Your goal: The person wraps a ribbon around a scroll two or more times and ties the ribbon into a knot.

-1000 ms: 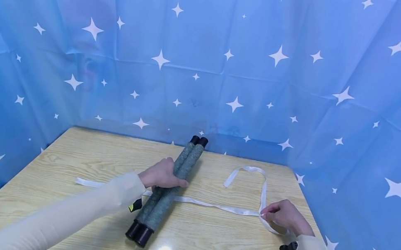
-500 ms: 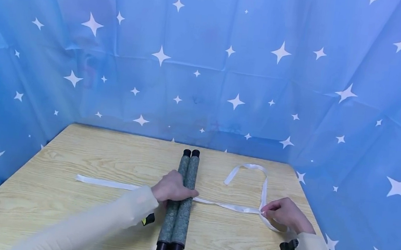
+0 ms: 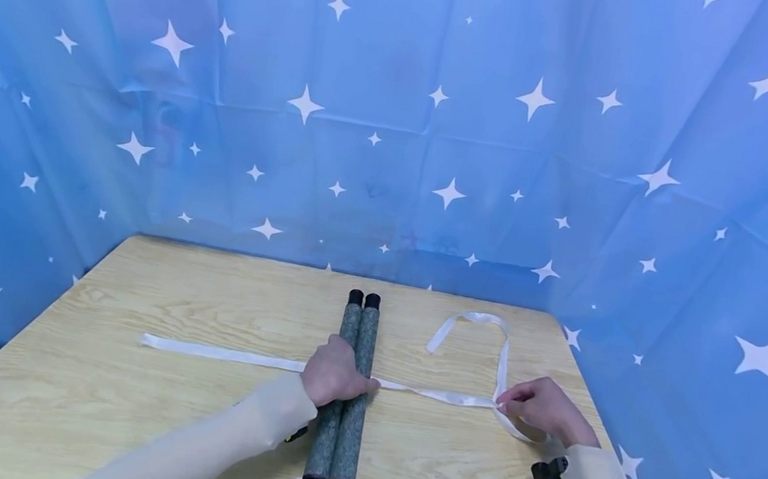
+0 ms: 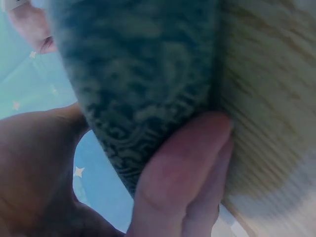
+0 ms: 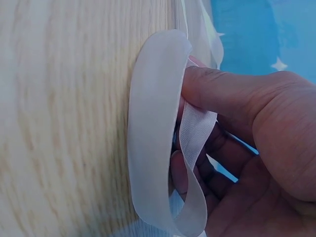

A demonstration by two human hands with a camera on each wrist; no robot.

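Observation:
A scroll (image 3: 349, 435) in two side-by-side rolls, covered in grey-green patterned cloth with dark end knobs, points away from me mid-table. My left hand (image 3: 336, 373) grips it around the middle, thumb over the right roll. In the left wrist view, fingertips (image 4: 182, 168) curl against the patterned cloth (image 4: 143, 64). A white ribbon (image 3: 219, 353) runs crosswise, passing behind the scroll and hand in the head view. At the right, my right hand (image 3: 545, 409) pinches the ribbon between thumb and fingers. A loop of ribbon (image 5: 155, 123) hangs beside those fingers in the right wrist view.
The ribbon's far tail (image 3: 504, 358) bends back in a hook on the wood-grain table (image 3: 210, 426). A blue curtain with white stars (image 3: 394, 153) encloses the table's back and sides.
My left hand has brought the scroll from a slant to nearly straight away from me, lower and across the ribbon. The right hand has stayed in place, pinching the ribbon.

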